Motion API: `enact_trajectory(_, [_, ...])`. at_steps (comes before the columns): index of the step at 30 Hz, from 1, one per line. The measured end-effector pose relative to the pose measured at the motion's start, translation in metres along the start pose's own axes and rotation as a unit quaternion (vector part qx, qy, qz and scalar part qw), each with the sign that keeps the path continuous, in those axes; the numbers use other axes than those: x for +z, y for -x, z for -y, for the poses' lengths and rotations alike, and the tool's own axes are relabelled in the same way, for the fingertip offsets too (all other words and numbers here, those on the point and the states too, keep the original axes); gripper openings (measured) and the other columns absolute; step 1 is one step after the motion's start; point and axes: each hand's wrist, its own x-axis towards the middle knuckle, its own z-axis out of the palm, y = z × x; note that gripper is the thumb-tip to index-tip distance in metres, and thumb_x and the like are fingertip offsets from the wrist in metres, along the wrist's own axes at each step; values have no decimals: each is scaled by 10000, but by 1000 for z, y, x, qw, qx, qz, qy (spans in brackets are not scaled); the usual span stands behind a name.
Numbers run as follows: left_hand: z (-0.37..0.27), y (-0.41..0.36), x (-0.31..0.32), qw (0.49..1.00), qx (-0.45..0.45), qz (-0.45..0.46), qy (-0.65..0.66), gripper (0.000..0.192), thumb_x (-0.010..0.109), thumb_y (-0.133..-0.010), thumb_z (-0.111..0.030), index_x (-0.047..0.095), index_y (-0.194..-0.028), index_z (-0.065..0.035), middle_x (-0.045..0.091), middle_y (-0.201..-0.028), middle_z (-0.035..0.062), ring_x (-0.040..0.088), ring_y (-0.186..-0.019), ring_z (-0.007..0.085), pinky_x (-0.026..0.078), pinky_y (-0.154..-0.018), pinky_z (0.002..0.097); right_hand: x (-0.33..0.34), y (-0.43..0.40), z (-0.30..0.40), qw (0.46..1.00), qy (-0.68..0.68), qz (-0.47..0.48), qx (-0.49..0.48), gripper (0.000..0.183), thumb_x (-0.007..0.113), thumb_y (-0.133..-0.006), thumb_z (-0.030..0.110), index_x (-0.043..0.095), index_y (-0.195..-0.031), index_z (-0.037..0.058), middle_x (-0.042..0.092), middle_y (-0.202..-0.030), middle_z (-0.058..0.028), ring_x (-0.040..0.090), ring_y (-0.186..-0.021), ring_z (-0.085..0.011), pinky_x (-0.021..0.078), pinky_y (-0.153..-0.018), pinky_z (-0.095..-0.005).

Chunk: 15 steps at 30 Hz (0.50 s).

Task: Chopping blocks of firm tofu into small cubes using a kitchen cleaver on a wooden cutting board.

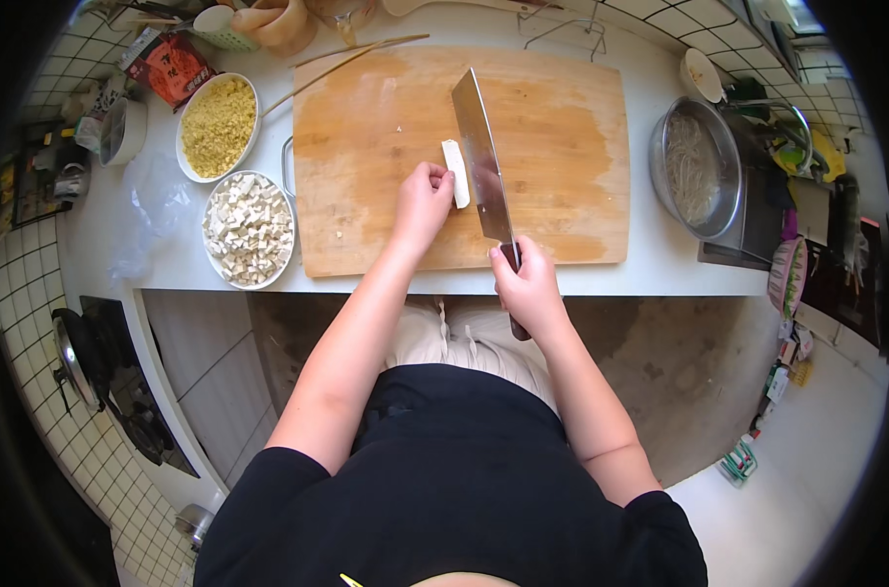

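Note:
My right hand [529,282] grips the dark handle of a cleaver [482,150]. Its broad steel blade points away from me over the wooden cutting board [562,132]. Left of the blade lies a narrow white strip of what looks like tofu [455,172], apart from the steel. The curled fingers and thumb of my left hand [424,197] hold this strip by its left side, near the middle. A few tiny white crumbs dot the board.
Left of the board stand a bowl of white cubes [247,231] and a bowl of yellow chopped food [219,128]. Chopsticks [327,75] lie across the board's far left corner. At right is a metal basin [734,180] with translucent noodles [690,169]. A wire rack [565,33] stands behind.

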Motion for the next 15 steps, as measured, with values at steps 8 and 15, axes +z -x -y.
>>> enact_trajectory(8, [-8, 3, -9, 999, -28, 27, 26, 173, 622, -984, -125, 608, -995, 47, 682, -853, 109, 696, -725, 149, 581, -639, 277, 21, -10, 3, 1000, -7, -12, 22, 266, 631, -958, 186, 569, -863, -55, 603, -670, -139, 552, -593, -215, 447, -582, -376])
enact_trajectory(15, [-15, 2, -10, 998, -35, 30, 34, 165, 619, -989, -124, 604, -979, 40, 681, -848, 101, 695, -723, 145, 579, -637, 270, 25, -14, 1, 1000, 4, -15, 13, 296, 629, -967, 206, 554, -839, -50, 594, -660, -153, 544, -582, -245, 443, -578, -390])
